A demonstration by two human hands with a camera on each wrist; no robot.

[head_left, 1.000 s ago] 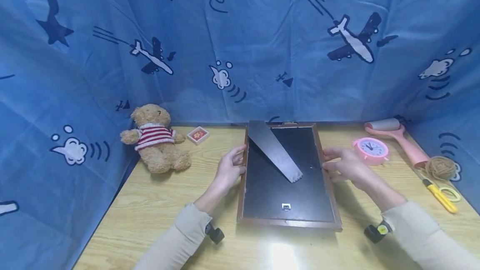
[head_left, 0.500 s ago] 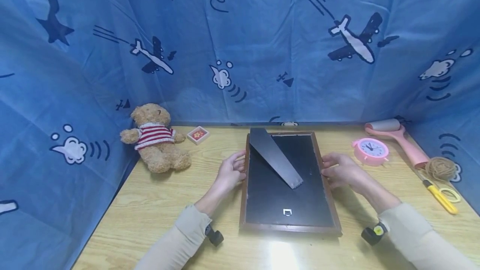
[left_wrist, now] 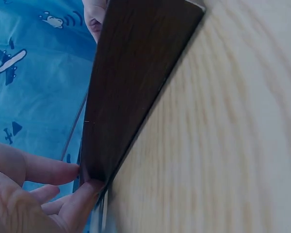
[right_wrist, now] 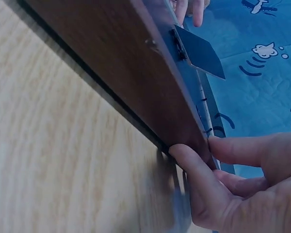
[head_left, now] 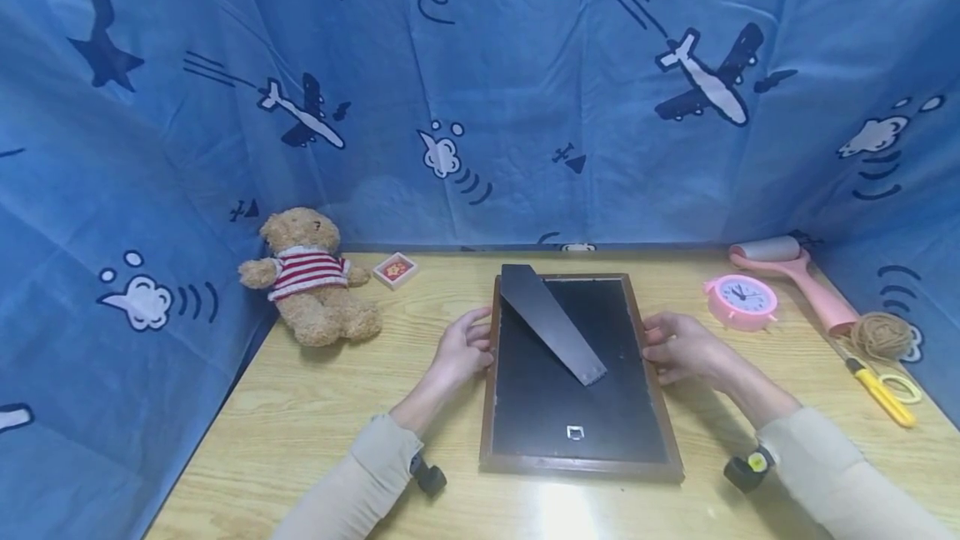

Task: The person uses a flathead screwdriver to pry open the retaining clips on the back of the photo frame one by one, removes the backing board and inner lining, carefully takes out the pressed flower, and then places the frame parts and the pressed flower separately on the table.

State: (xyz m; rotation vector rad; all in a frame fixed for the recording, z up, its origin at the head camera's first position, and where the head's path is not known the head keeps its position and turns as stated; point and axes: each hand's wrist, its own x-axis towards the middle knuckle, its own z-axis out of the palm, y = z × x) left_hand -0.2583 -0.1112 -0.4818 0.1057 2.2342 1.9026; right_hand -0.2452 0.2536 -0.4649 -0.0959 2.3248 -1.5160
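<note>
My left hand (head_left: 461,348) and right hand (head_left: 684,347) grip the frame (head_left: 551,407); head view alone shows the clock (head_left: 742,302) right of it.

Teddy bear (head_left: 311,277) at left; pink clock (head_left: 742,302) near pink-handled roller (head_left: 817,290).

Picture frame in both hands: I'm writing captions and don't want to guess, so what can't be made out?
Picture frame, front: hidden in the head view by the frame's own back.
Picture frame, one end: cut off by the right wrist view's top edge.
Pink alarm clock, dial numerals: too small to read in the head view.
Beige sleeves, upper ends: cut off by the head view's bottom edge.
</note>
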